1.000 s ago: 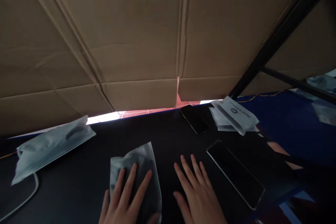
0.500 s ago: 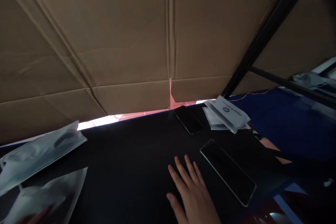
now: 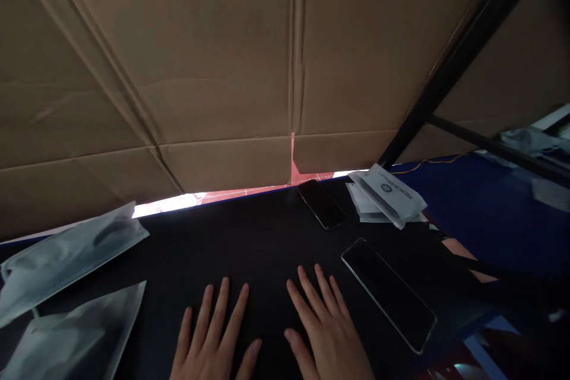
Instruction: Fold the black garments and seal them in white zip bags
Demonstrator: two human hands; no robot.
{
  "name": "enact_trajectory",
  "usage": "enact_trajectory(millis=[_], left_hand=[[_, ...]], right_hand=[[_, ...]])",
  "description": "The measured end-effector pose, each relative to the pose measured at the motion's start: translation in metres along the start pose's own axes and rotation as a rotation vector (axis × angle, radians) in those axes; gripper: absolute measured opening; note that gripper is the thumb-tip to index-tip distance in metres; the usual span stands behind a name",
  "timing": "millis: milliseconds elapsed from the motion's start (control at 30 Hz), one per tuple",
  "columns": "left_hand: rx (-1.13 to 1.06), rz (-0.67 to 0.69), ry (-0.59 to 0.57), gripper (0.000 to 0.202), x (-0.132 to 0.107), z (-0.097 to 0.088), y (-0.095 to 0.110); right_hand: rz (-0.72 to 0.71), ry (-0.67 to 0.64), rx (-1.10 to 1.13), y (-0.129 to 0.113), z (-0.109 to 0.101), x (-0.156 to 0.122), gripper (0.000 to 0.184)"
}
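My left hand point(image 3: 212, 337) lies flat on the black table point(image 3: 249, 237) with its fingers spread and nothing under it. Beside it, my right hand point(image 3: 327, 328) also rests flat and open on the table. A dark phone point(image 3: 388, 293) lies just right of my right hand, not touched. A smaller dark phone point(image 3: 321, 203) lies farther back. Two grey plastic pouches sit at the left, one point(image 3: 73, 338) at the bottom left corner and one point(image 3: 66, 255) behind it.
A wall of brown cardboard point(image 3: 222, 71) rises behind the table, with a bright gap along its lower edge. White printed packets point(image 3: 387, 195) lie at the back right. A black metal frame bar point(image 3: 454, 53) slants up at the right beside a blue surface point(image 3: 490, 208).
The grey pouch that was under my left hand now lies at the bottom left corner. My left hand has come back empty to the middle. My right hand has stayed in place.
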State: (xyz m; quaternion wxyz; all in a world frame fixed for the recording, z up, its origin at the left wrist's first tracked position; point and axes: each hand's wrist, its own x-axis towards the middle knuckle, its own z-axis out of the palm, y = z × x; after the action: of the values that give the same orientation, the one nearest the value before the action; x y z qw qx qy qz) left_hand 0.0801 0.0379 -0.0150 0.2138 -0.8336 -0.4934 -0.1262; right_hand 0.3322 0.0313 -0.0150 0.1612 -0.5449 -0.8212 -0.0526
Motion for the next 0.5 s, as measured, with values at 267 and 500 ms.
enact_trajectory(millis=[267, 500], left_hand=[[0.019, 0.013, -0.038, 0.080, 0.000, 0.002, 0.017], [-0.030, -0.016, -0.050, 0.087, 0.009, 0.005, 0.036]], right_hand=[[-0.008, -0.019, -0.016, -0.001, 0.000, -0.001, 0.076], [0.002, -0.032, 0.048, -0.001, 0.001, -0.002, 0.081]])
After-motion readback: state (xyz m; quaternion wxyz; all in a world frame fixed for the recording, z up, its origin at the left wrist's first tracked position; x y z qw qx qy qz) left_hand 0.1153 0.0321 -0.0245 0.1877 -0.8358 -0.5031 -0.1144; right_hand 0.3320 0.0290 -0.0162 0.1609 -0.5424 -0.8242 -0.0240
